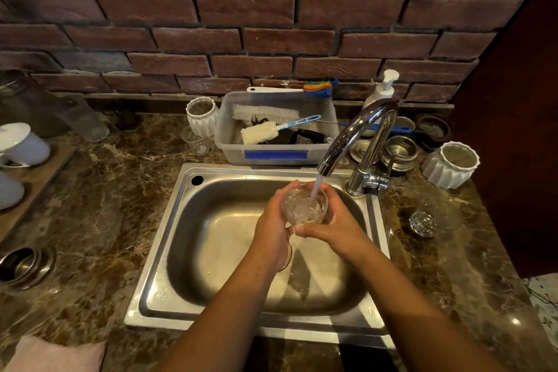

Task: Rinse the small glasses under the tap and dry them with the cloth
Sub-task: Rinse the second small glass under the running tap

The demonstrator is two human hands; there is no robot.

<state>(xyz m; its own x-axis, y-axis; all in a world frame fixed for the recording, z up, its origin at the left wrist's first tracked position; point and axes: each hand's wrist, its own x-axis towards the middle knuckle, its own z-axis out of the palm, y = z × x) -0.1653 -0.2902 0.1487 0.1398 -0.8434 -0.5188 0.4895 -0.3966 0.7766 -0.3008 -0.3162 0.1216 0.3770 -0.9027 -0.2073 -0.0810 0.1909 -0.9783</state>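
A small clear glass is held over the steel sink, right under the chrome tap. Water runs from the spout into the glass and spills down into the basin. My left hand wraps the glass from the left. My right hand cups it from the right and below. A second small cut glass lies on the wet counter right of the sink. A pink cloth rests at the near left corner of the counter.
A plastic tub of brushes sits behind the sink. White ribbed cups, steel bowls, a soap pump and a small clear cup stand nearby. Left are white cups on a board and a steel bowl.
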